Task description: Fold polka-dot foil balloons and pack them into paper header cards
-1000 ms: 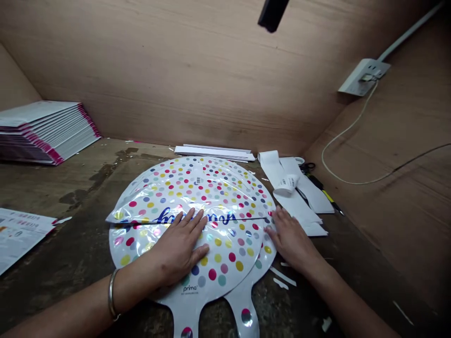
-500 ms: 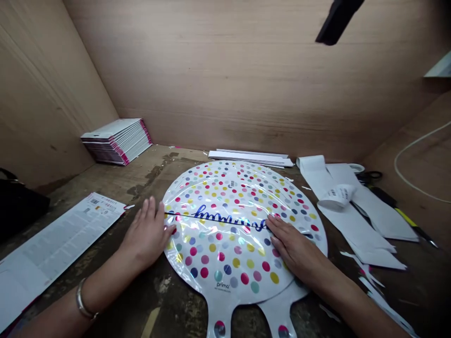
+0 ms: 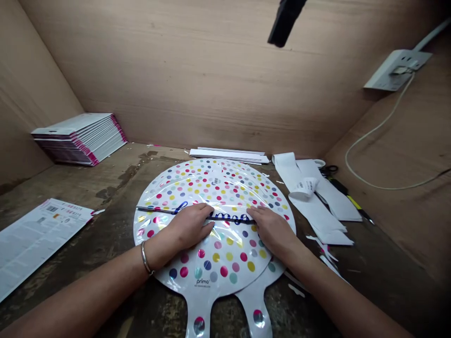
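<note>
Flat white foil balloons (image 3: 225,253) with coloured dots lie stacked on the table, their two necks pointing toward me. Blue script runs across the middle along a dark line, partly covered by my fingers. My left hand (image 3: 192,225) rests on the upper balloon just left of centre, palm down, with the thumb apart from the fingers. To its right, my right hand (image 3: 273,230) also lies flat on the foil, fingers stretched over the end of the lettering. Neither hand grasps anything.
A stack of white and pink cards (image 3: 84,138) stands back left, and a printed card sheet (image 3: 45,234) lies left. White strips (image 3: 229,156) lie behind the balloons. On the right are label strips (image 3: 317,211), scissors (image 3: 331,170), a yellow-black tool (image 3: 354,203) and a power strip (image 3: 398,70).
My left hand has moved from the balloons' left edge inward onto the lettering. My right hand stays near the lettering's right end. The view has shifted to the right.
</note>
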Tool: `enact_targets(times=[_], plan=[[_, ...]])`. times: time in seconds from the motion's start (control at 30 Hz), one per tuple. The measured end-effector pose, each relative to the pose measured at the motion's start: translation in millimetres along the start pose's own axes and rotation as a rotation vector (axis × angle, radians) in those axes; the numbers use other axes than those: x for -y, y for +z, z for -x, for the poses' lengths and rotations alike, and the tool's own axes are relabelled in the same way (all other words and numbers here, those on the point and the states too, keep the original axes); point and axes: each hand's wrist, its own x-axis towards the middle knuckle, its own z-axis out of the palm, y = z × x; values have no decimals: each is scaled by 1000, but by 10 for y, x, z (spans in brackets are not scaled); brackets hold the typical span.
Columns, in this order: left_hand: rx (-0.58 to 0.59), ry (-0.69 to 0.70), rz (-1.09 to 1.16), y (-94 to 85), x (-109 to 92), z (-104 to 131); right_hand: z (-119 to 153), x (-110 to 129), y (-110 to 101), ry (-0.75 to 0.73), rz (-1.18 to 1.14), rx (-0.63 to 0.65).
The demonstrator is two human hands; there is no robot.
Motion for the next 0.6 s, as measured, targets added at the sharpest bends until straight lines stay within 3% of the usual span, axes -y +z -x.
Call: enact_targets(times=[0.13,0.27,0.33,0.43,0.53,0.6], plan=[[13,34,-28,-11,-137,-109,195,375,-79,79,28,55],[57,136,-18,53,-286,-117,495,739,-307,-6,-76,244],[41,122,32,65,-232,-2,617,672,-435,-126,-259,263],[-40,25,287,31,-9,299,682,320,-519,-321,-463,248],[-66,-33,490,-34,189,629,584,28,-379,-376,-427,229],[-53,-34,539,-68,241,794,488,-27,-196,-392,-371,157]])
